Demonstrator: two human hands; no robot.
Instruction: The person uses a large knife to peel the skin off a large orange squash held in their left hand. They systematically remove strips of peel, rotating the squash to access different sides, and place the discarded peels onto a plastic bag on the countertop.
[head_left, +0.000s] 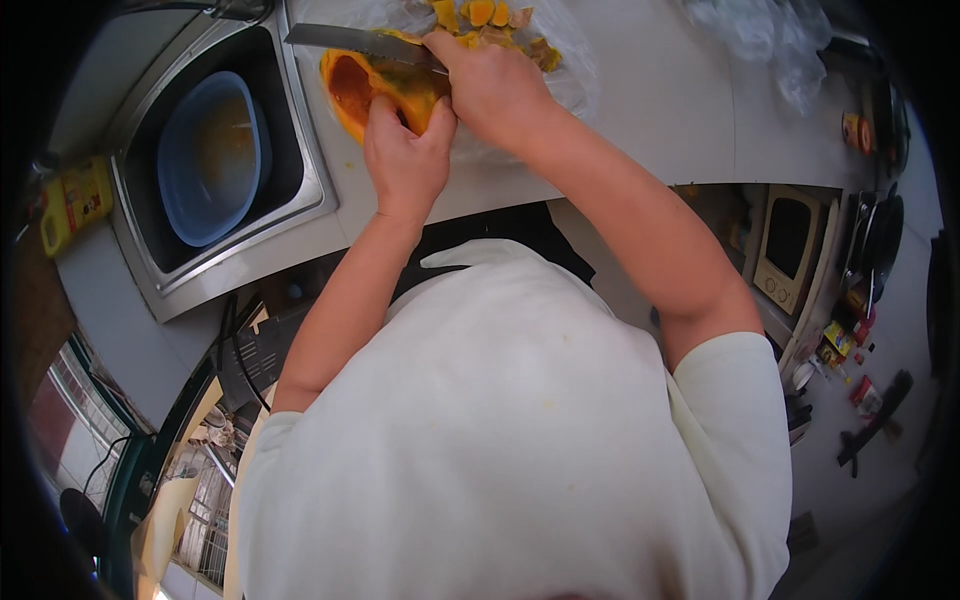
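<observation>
My left hand (409, 150) grips the near side of a hollowed piece of orange pumpkin (346, 94) on the counter, its thumb and fingers spread over the flesh. My right hand (495, 86) is closed around the handle of a kitchen knife (352, 40), the handle itself hidden by the fingers. The wide blade points left and lies across the top of the pumpkin, over a patch of greenish rind. Just beyond my right hand, cut pumpkin chunks (480, 12) and rind peelings (544, 54) lie on a clear plastic bag (574, 67).
To the left, a steel sink (315, 161) holds a blue plastic basin (214, 161) with cloudy liquid. A yellow jug (75, 202) stands beyond the sink. Another plastic bag (776, 37) and a small jar (855, 133) are on the counter (660, 97) at right. A microwave (787, 247) sits below.
</observation>
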